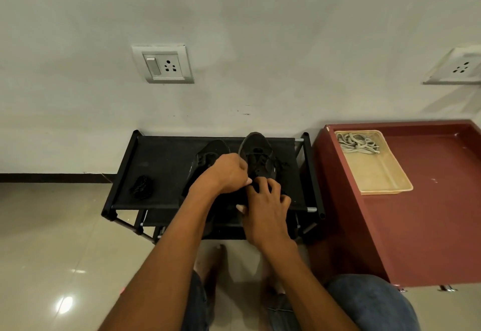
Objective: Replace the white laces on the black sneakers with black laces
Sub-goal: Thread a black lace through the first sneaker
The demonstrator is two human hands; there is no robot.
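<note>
Two black sneakers sit side by side on the top of a black shoe rack [161, 171], near its back edge by the wall. They are up there so the person can sit and reach them without bending to the floor.

The right sneaker [256, 153] has a black lace [279, 165] going through its holes already. The left hand [229, 171] is curled over the near end of this shoe. The fingers look like they pinch the lace end, but the lace is too dark to be sure. The right hand [265, 200] has bent fingers on the shoe just beside it, maybe to hold it still.

The left sneaker [208, 153] is half hidden behind the left hand, so I cannot tell if it has a lace.

A small black bundle [141, 187], likely the other black lace, waits near the left front corner of the rack.

The white laces [356, 144] lie in the far end of a tan tray [385, 179] on the red cabinet [429, 213], put away because they are done
</note>
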